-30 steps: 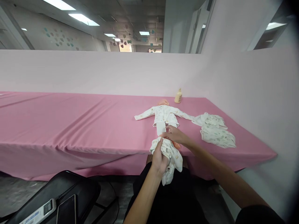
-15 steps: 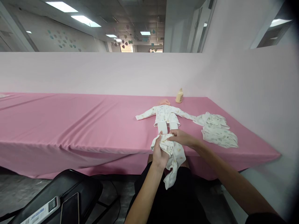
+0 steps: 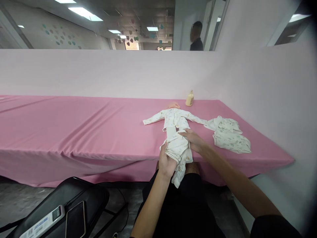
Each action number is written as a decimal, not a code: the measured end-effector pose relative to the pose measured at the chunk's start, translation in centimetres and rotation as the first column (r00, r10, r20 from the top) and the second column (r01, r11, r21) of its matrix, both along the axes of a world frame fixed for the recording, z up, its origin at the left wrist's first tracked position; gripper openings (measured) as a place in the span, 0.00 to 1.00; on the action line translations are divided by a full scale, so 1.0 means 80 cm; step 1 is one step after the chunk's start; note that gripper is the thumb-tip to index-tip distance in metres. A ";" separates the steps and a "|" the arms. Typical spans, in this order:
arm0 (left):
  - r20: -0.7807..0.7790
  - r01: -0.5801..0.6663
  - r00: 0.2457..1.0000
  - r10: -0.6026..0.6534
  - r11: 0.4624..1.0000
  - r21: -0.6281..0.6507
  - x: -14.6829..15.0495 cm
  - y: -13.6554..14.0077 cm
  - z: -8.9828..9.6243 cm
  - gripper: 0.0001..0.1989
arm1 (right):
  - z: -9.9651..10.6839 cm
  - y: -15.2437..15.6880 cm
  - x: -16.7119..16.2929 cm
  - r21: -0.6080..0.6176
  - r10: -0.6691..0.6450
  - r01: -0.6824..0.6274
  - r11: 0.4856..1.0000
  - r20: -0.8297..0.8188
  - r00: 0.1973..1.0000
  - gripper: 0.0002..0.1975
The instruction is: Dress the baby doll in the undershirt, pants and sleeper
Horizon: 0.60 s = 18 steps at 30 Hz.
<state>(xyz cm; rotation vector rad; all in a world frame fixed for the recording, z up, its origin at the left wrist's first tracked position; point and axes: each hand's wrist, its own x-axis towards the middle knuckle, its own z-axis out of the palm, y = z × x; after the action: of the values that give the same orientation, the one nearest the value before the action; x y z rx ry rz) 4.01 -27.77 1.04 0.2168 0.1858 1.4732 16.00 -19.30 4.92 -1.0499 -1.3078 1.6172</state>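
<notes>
A doll-like figure lies on the pink-covered table, its peach-coloured head end (image 3: 174, 105) toward the wall. It wears a white baby top (image 3: 173, 116) with a small print, sleeves spread wide. White legs (image 3: 170, 131) extend from the top toward me. Bunched white printed baby pants (image 3: 176, 145) cover the leg ends, and one pant leg hangs past the table edge. My left hand (image 3: 167, 162) is closed on the pants from the left, partly inside the fabric. My right hand (image 3: 194, 140) pinches their upper right edge; some fingertips are hidden.
White printed baby clothes (image 3: 231, 140) lie in a heap on the right of the pink tablecloth (image 3: 99, 129). A cream pump bottle (image 3: 189, 98) stands by the wall. A black chair (image 3: 94, 195) at lower left holds a phone (image 3: 75, 219) and a white device (image 3: 44, 222). A person (image 3: 196, 36) shows behind the glass.
Both hands have moved the pants farther up the white legs, away from me, and the fabric is more spread. A person has come into view behind the glass.
</notes>
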 end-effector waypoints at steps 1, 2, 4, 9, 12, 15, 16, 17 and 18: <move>-0.001 0.004 1.000 -0.004 1.000 0.000 0.000 -0.001 0.001 0.23 | -0.002 0.005 0.002 0.034 -0.016 0.014 0.999 0.070 0.997 0.13; -0.002 0.007 1.000 -0.007 1.000 -0.002 0.000 -0.001 0.001 0.23 | -0.004 0.011 0.004 0.091 -0.036 0.021 0.996 0.170 0.985 0.14; 0.000 0.013 1.000 -0.013 1.000 -0.008 0.000 -0.002 0.002 0.23 | -0.004 0.023 0.008 0.286 -0.113 -0.015 0.958 0.426 0.898 0.13; 0.021 0.028 0.999 -0.028 1.000 -0.004 0.005 -0.002 0.000 0.23 | -0.001 0.053 -0.007 0.588 -0.430 -0.384 0.712 0.797 0.425 0.15; 0.025 -0.002 1.000 0.003 0.999 -0.038 0.008 0.000 -0.002 0.22 | -0.001 0.067 -0.030 0.578 -0.507 -0.476 0.663 0.814 0.282 0.15; 0.024 -0.049 0.998 0.051 0.995 -0.085 0.006 0.002 -0.003 0.21 | -0.001 0.072 -0.041 0.582 -0.539 -0.475 0.660 0.808 0.239 0.17; 0.024 -0.055 0.998 0.058 0.994 -0.096 0.004 0.002 -0.003 0.21 | 0.000 0.071 -0.040 0.581 -0.516 -0.449 0.679 0.812 0.272 0.17; 0.020 -0.057 0.998 0.059 0.992 -0.109 0.002 0.002 -0.003 0.20 | 0.002 0.069 -0.037 0.568 -0.467 -0.417 0.709 0.822 0.327 0.19; 0.004 -0.057 0.998 0.058 0.989 -0.133 0.000 0.003 -0.002 0.20 | 0.005 0.067 -0.031 0.537 -0.393 -0.388 0.749 0.832 0.392 0.23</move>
<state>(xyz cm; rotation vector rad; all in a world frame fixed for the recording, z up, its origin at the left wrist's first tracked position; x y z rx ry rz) 4.01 -27.56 0.84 0.0984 0.2847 1.5122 13.54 -13.97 5.31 -1.5001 -2.3761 0.2004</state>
